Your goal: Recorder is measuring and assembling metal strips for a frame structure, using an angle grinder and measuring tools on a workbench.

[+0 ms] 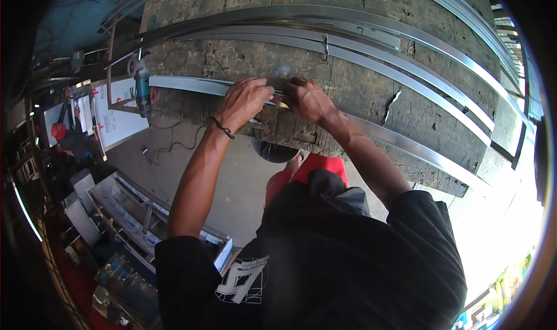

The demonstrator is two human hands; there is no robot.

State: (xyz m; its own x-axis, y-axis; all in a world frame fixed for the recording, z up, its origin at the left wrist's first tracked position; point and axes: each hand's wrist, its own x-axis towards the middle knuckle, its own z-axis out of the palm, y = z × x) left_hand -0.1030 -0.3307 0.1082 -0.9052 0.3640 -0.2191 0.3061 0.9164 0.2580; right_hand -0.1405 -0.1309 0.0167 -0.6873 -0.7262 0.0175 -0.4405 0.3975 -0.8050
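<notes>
A long, narrow metal strip lies along the near side of a worn wooden workbench. Its left part looks whitish, its right part bare and shiny. My left hand is closed on the strip near its middle, a dark cord round the wrist. Close by on the right, my right hand has its fingers curled down onto the same strip. A small pale bit shows between the two hands; I cannot make out what it is. The fingertips are partly hidden.
Several more metal strips run lengthwise across the bench behind my hands. At the bench's left end rests a teal angle grinder. A thin crumpled sliver lies right of my hands. Below left, a long metal frame stands on the floor.
</notes>
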